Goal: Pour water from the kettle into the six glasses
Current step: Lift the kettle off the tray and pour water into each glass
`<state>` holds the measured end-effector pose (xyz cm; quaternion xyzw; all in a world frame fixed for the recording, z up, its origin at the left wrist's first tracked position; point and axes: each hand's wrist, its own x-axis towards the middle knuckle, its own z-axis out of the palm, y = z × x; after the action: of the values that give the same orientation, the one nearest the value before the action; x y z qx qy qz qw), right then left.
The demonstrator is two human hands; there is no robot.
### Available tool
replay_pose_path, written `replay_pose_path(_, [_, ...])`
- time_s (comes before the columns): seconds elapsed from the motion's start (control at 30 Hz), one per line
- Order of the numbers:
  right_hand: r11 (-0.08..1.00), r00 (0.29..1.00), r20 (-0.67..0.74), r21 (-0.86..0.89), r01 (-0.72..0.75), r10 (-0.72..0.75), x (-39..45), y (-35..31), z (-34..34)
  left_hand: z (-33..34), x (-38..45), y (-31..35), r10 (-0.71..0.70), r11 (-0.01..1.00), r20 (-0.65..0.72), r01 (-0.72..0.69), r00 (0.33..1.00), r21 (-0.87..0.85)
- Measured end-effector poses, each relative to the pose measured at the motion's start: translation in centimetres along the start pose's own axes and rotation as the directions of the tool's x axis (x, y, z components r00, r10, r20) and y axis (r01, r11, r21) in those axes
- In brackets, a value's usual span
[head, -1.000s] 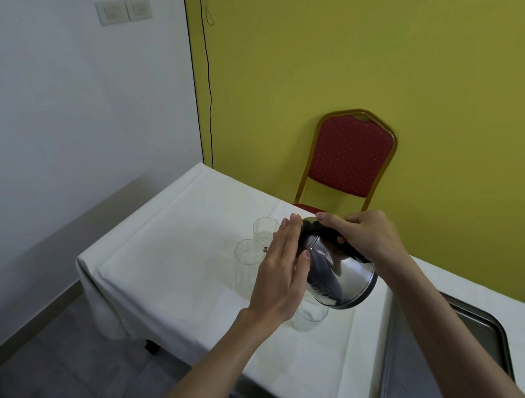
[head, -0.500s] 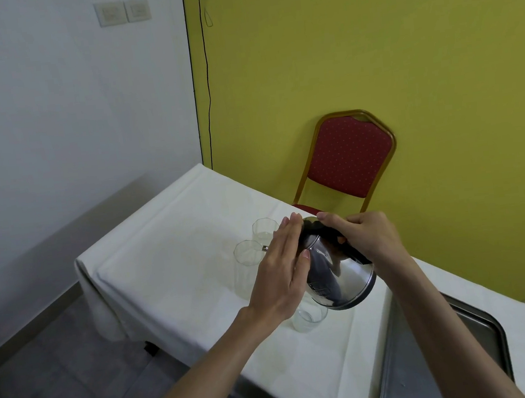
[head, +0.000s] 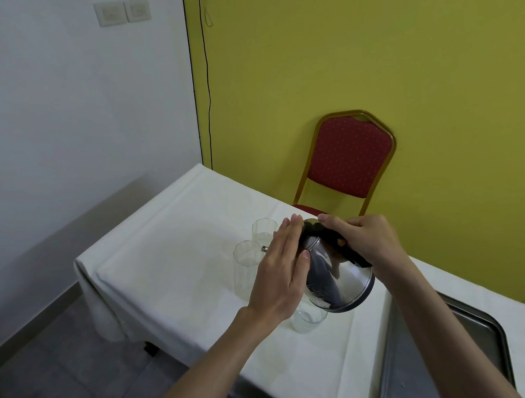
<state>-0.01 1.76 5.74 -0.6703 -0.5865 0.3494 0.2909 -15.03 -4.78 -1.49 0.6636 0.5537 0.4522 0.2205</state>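
A shiny steel kettle (head: 339, 280) with a black handle is tipped to the left above the white table. My right hand (head: 365, 239) grips its handle. My left hand (head: 284, 270) lies flat, fingers straight, against the kettle's left side and lid. The spout tip shows just past my left fingers, over a clear glass (head: 247, 256). A second glass (head: 264, 229) stands behind it. A third glass (head: 307, 319) stands under the kettle's base. Other glasses are hidden behind my hands and the kettle.
The white-clothed table (head: 176, 257) runs from the wall corner toward me. A metal tray (head: 476, 334) lies at the right under my right forearm. A red chair (head: 348, 162) with a gold frame stands behind the table against the yellow wall.
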Motion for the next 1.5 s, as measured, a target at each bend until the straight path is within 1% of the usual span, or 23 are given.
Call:
replay_pose_path(0.57, [0.999, 1.0, -0.006, 0.041, -0.03, 0.03, -0.6, 0.4, 0.3, 0.1, 0.0, -0.1, -0.001, 0.999, 0.031, 0.0, 1.0, 0.049])
replay_pose_path(1.13, [0.992, 0.998, -0.013, 0.111, -0.065, 0.067, -1.2, 1.0, 0.6, -0.1, -0.2, -0.3, 0.017, 0.999, 0.05, -0.02, 0.999, 0.049])
replay_pose_path(1.23, [0.981, 0.996, 0.003, 0.173, -0.092, 0.093, -1.6, 1.6, 0.6, -0.1, -0.3, -0.2, 0.044, 0.997, 0.061, -0.047, 0.997, 0.053])
replay_pose_path(1.3, [0.96, 0.992, 0.019, 0.25, -0.124, 0.124, -2.0, 2.0, 0.5, -0.1, -0.2, 0.0, 0.078, 0.995, 0.063, -0.082, 0.995, 0.062])
replay_pose_path(1.4, [0.901, 0.988, 0.037, 0.405, -0.152, 0.15, -2.9, 2.5, 0.3, 0.0, 0.0, 0.4, 0.134, 0.986, 0.074, -0.14, 0.988, 0.089])
replay_pose_path(1.5, [0.838, 0.985, 0.038, 0.521, -0.163, 0.168, -3.6, 2.9, 0.0, 0.1, 0.4, 1.1, 0.196, 0.969, 0.099, -0.208, 0.976, 0.132])
